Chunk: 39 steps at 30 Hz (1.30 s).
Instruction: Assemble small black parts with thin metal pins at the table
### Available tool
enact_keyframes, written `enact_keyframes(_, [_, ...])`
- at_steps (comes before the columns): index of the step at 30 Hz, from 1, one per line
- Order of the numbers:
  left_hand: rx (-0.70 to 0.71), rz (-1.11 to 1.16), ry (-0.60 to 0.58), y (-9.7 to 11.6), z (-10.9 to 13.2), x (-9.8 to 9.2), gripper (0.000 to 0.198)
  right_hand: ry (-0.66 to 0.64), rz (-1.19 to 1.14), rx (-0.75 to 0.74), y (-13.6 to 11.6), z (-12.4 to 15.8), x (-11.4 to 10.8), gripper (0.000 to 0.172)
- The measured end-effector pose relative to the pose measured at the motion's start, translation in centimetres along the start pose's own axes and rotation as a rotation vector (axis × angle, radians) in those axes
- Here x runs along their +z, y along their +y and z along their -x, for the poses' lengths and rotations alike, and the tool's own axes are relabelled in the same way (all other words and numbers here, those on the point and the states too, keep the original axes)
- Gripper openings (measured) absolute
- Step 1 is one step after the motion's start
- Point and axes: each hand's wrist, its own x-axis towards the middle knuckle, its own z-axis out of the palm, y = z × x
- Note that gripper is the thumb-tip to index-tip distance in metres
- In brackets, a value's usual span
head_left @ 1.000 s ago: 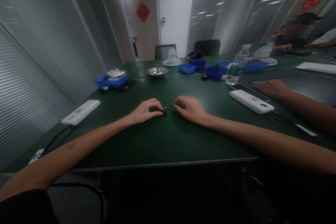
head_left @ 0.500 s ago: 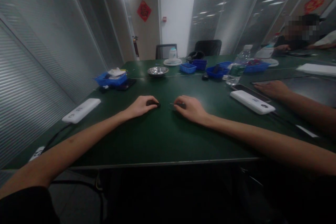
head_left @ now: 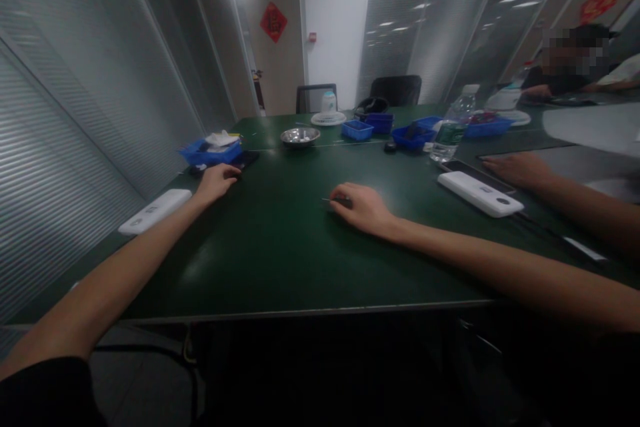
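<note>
My left hand (head_left: pixel 217 181) hovers over or rests on the table's left side, just in front of a blue basket (head_left: pixel 210 154) with white tissue in it. Its fingers are loosely curved and a little apart, and nothing shows between them. A flat black object (head_left: pixel 247 159) lies just beyond its fingertips. My right hand (head_left: pixel 364 207) rests on the green tabletop (head_left: pixel 280 247), closed around a small dark handle (head_left: pixel 343 201). From that handle a thin metal tip (head_left: pixel 325 199) points left. Its exact kind is too small to make out.
White power banks (head_left: pixel 155 211) (head_left: pixel 480 193) lie on both sides. A steel bowl (head_left: pixel 300 137), small blue baskets (head_left: pixel 357 129) and a water bottle (head_left: pixel 454 124) stand farther back. At right, another person's hand (head_left: pixel 520 168) rests beside a phone (head_left: pixel 477 177).
My left hand has moved left from the middle toward the blue basket; the small black piece it held no longer shows. My right hand stays in place. White paper at far right has lifted.
</note>
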Motion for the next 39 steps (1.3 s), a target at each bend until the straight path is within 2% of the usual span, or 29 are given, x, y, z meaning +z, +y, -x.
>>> enact_keyframes(4, [-0.002, -0.047, 0.060, -1.0, 0.0, 0.0, 0.032, -0.007, -0.001, -0.004, -0.1, 0.0, 0.0, 0.021])
enact_keyframes(10, [0.075, -0.131, 0.065, -1.4, -0.1, -0.1, 0.030, -0.001, 0.016, -0.022, 0.0, 0.0, 0.1, 0.022])
enact_keyframes(17, [0.051, -0.176, 0.049, -1.5, 0.0, 0.1, 0.031, -0.004, 0.011, -0.034, 0.2, 0.0, 0.2, 0.021])
enact_keyframes(30, [0.071, -0.225, 0.102, 0.1, 0.8, -0.3, 0.033, -0.005, 0.014, -0.046, 0.1, 0.0, 0.2, 0.021])
enact_keyframes(39, [0.111, -0.169, 0.002, 1.5, 0.8, 0.2, 0.031, -0.016, 0.024, -0.051, 0.1, -0.1, 0.2, 0.019])
